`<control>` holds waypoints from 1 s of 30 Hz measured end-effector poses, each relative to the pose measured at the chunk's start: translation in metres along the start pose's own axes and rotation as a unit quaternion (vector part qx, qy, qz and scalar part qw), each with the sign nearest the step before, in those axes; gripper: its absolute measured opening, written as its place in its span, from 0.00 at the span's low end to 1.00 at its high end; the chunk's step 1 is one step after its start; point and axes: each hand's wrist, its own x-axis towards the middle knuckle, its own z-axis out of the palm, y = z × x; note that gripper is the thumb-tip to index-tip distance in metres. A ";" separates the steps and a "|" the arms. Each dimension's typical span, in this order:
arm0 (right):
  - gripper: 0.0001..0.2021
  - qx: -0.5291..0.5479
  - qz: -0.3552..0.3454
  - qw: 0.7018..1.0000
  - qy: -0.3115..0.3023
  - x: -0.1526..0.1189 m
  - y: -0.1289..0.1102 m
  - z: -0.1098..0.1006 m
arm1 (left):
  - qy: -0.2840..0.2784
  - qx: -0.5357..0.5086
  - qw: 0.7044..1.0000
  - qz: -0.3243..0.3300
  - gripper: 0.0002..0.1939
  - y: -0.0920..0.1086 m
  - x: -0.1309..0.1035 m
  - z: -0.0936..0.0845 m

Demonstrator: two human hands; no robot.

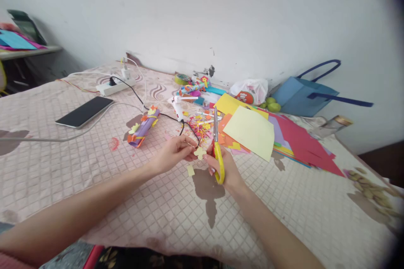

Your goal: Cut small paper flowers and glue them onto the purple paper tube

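Between my two hands is a small pale yellow paper flower [200,153]. My left hand [179,151] pinches its left edge with closed fingers. The fingertips of my right hand [224,166] touch its right side, while yellow-handled scissors [217,151] stay hooked in that same hand, blades pointing away from me. A little square of pale yellow paper [190,170] lies on the cloth just below the flower. Left of my hands rests a purple paper roll [144,128] decorated with orange and yellow paper pieces. A white glue gun [178,107] stands behind my left hand.
Colourful paper scraps [203,124] lie beyond my hands. Pale yellow sheets [252,132] and red paper [303,143] spread to the right, before a blue bag [304,94]. On the left are a phone [84,112] and a power strip [115,86], with cables crossing the cloth.
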 end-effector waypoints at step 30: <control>0.13 -0.034 0.038 0.998 -0.030 -0.002 -0.002 0.005 | -0.027 0.003 0.995 -0.093 0.15 -0.006 0.002 0.001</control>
